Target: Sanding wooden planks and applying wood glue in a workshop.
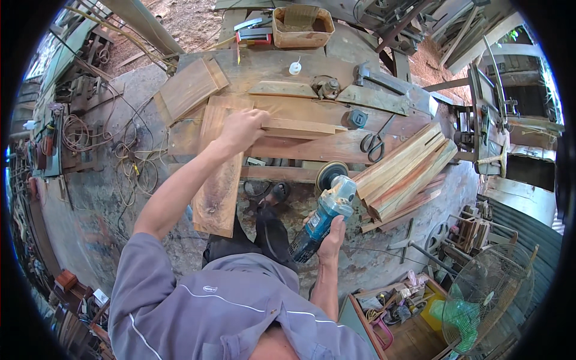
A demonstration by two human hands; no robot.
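Note:
My right hand (330,239) is wrapped round the body of a blue and grey angle grinder (326,216), held near my waist. A round sanding disc (330,174) sits at the grinder's upper end. Over the bench, my left hand (243,128) is closed at the near end of a narrow wooden strip (300,128); its fingertips are partly hidden. Beneath that hand and forearm lies a wide brown board (217,192), its lower end sticking out past the bench edge toward me.
Scissors (374,144), a dark square block (357,119) and a clamp (378,79) lie on the bench. Stacked planks (405,174) stand at right. Another board (191,89) lies at left, beside loose cables (135,159). A fan (489,300) stands lower right.

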